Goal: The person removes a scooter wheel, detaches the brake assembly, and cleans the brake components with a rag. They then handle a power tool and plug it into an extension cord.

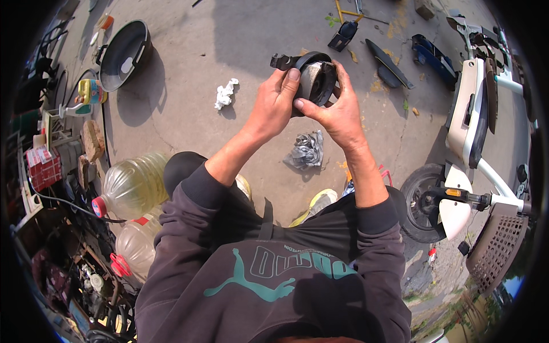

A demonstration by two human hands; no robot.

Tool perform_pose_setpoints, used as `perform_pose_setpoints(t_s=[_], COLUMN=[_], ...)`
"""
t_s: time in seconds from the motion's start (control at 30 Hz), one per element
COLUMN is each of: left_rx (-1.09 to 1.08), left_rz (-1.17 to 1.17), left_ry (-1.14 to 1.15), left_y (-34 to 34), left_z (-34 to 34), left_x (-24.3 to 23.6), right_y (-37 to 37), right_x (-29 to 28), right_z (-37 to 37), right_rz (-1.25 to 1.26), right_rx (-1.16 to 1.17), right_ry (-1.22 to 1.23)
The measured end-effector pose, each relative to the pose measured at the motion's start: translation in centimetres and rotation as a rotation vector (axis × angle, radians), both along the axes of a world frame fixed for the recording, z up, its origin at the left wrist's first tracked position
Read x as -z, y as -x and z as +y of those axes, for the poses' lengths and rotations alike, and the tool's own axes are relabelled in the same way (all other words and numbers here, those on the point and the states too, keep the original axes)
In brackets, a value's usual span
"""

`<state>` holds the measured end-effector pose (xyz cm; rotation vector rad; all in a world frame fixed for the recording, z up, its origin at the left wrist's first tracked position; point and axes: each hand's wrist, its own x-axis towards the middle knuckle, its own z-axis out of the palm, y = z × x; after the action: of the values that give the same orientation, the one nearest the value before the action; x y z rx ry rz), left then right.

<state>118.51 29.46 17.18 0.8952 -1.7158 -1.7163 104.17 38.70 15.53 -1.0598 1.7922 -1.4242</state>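
Clasping a round black part above the concrete ground.
In the head view, my left grip curls around the part's left side; my right grip wraps the right side; both are partly spread to fit its width; crumpled grey plastic lies nearer me, a white wad to the left, a black pan farther left.

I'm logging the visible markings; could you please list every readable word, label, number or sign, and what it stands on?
Dark grey fabric sweatshirt: teal and outlined lettering beside a teal animal figure; I'm not copying out the wording.
Red-and-white boxy package: print too small to read.
Yellow plastic bottle: label too small to read.
Black round part between the left hand and right hand: no lettering discernible.
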Motion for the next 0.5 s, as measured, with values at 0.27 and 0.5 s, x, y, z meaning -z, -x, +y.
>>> perform_pose_setpoints(t_s=[0.27,0.5], left_rx=[0.034,0.080], left_rz=[-0.013,-0.014], left_ry=[0.064,0.061], left_y=[0.09,-0.15], left_z=[-0.15,-0.58], left_x=[0.19,0.38], right_y=[0.15,0.25], right_x=[0.45,0.21], right_z=[0.24,0.40], right_rz=[-0.017,-0.020], right_rx=[0.006,-0.002], right_ry=[-0.006,0.000])
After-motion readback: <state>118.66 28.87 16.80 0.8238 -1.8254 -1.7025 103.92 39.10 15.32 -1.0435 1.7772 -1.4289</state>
